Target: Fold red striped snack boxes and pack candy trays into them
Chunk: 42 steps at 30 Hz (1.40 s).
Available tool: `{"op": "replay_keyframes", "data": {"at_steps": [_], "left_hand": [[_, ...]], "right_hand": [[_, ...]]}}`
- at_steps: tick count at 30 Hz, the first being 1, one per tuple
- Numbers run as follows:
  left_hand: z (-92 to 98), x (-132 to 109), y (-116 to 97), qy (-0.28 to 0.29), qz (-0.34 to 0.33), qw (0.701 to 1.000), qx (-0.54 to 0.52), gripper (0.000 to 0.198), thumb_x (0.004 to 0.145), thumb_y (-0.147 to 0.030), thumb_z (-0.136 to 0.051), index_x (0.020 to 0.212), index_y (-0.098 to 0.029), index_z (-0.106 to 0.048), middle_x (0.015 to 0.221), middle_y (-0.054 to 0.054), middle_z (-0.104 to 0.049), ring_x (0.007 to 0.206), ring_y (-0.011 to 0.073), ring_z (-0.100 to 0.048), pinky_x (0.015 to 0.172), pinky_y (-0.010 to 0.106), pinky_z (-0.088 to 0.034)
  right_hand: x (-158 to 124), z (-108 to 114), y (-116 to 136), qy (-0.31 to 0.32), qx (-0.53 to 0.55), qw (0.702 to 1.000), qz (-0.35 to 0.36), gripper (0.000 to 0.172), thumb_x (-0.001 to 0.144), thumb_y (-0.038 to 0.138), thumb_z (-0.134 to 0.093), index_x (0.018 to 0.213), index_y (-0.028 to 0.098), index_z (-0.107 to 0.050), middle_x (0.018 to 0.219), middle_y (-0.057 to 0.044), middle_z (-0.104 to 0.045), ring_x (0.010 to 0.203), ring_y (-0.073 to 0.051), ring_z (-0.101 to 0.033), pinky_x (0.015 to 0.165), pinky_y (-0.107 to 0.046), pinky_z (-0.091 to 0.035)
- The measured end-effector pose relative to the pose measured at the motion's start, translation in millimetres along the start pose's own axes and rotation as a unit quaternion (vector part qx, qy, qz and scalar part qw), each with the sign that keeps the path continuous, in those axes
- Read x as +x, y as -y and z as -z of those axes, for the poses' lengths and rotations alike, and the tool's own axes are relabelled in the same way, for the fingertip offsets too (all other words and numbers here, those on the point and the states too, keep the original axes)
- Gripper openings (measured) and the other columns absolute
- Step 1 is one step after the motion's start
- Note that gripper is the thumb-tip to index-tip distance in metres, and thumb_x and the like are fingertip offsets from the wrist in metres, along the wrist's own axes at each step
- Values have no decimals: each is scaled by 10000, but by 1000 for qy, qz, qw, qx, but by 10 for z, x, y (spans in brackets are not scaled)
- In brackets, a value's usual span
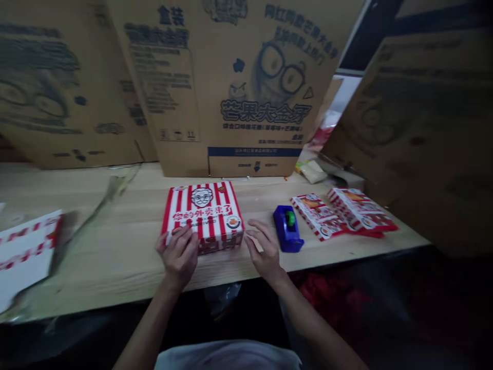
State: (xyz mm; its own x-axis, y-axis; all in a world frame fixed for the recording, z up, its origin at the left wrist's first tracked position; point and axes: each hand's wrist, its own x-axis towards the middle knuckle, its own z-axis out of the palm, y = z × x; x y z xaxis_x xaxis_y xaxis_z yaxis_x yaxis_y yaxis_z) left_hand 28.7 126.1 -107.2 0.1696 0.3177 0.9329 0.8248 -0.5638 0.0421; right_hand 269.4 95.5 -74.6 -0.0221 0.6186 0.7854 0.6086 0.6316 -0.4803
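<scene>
A closed red-and-white striped cardboard food box point(210, 218) lies on the table, its lid printed with a face drawing and red lettering. My left hand point(180, 254) grips its front left corner, fingers over the lid and front edge. At the box's right side is my right hand point(264, 249), fingers bent and apart, with nothing visible in it. Whether its fingertips touch the box I cannot tell. A blue tape dispenser point(287, 231) with a green roll core stands just right of my right hand.
Flat striped cartons point(319, 216) and a further stack of cartons point(362, 208) lie to the right. A white and red card sheet point(29, 252) is at the far left of the wooden table point(111, 262). Large brown cardboard boxes point(215, 67) line the back, and another brown carton point(435, 128) rises at right.
</scene>
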Motion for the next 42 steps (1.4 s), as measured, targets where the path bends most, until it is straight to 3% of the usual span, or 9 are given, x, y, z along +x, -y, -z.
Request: {"op": "replay_keyframes", "data": {"at_steps": [5, 8, 11, 16, 23, 27, 37, 40, 42], "left_hand": [[-85, -9, 87, -20, -30, 999, -6, 216, 774, -77, -667, 944, -205, -627, 903, 78, -724, 876, 258, -690, 850, 473, -426], [-85, 5, 82, -23, -36, 999, -7, 206, 764, -77, -683, 926, -190, -624, 886, 90, -726, 850, 261, -692, 822, 462, -435], [-65, 15, 68, -23, -29, 999, -9, 214, 758, -82, -695, 926, -192, -620, 890, 88, -729, 843, 255, -693, 812, 449, -442], [-61, 8, 64, -22, -14, 1000, -17, 232, 766, -93, -688, 954, -211, -619, 910, 73, -728, 872, 245, -699, 833, 433, -444], [-78, 14, 79, -33, -22, 999, -19, 197, 745, -104, -708, 901, -193, -628, 891, 81, -733, 858, 234, -699, 841, 400, -430], [-78, 15, 87, -36, -25, 999, -17, 210, 741, -99, -711, 912, -193, -634, 878, 77, -731, 857, 237, -697, 850, 407, -415], [-93, 36, 50, -41, -11, 999, -19, 181, 772, -120, -675, 923, -211, -634, 886, 55, -726, 884, 219, -687, 856, 402, -394], [-98, 35, 84, -16, 4, 999, -32, 163, 797, -118, -639, 922, -223, -632, 905, 44, -731, 920, 210, -681, 885, 408, -376], [-106, 19, 114, -2, 13, 999, -42, 156, 806, -121, -623, 914, -233, -636, 925, 39, -734, 946, 212, -675, 901, 416, -361]], "right_hand": [[-277, 794, -405, -165, -132, 961, -179, 123, 825, 301, -630, 866, 189, -656, 956, -92, -621, 933, -237, -598, 826, -430, -505], [-384, 1030, -723, -147, -85, 934, -316, 266, 765, 431, -657, 723, 168, -665, 756, -44, -616, 718, -203, -583, 621, -337, -492], [-395, 1010, -896, -130, -56, 927, -347, 312, 672, 465, -717, 599, 165, -667, 630, -11, -585, 609, -171, -538, 551, -294, -449], [-353, 859, -898, -198, -27, 909, -367, 266, 558, 401, -773, 532, 162, -660, 634, -14, -573, 672, -172, -523, 607, -298, -440], [-449, 817, -627, -268, 67, 854, -441, 323, 578, 443, -766, 673, 146, -682, 748, -42, -638, 633, -150, -568, 548, -291, -486], [-550, 831, -394, -287, 181, 822, -457, 255, 564, 359, -804, 648, 159, -669, 995, -61, -642, 785, -173, -617, 735, -394, -546], [-1085, 785, -623, -227, -41, 908, -350, 240, 734, 368, -680, 666, 142, -643, 1053, -106, -565, 1026, -234, -545, 933, -402, -418], [-932, 870, -431, -163, -101, 932, -308, 207, 812, 361, -626, 754, 162, -628, 1036, -88, -558, 1006, -225, -547, 912, -392, -423], [-580, 842, -193, -40, -84, 962, -255, 189, 878, 339, -555, 777, 183, -590, 990, -72, -566, 947, -209, -557, 850, -362, -442]]}}
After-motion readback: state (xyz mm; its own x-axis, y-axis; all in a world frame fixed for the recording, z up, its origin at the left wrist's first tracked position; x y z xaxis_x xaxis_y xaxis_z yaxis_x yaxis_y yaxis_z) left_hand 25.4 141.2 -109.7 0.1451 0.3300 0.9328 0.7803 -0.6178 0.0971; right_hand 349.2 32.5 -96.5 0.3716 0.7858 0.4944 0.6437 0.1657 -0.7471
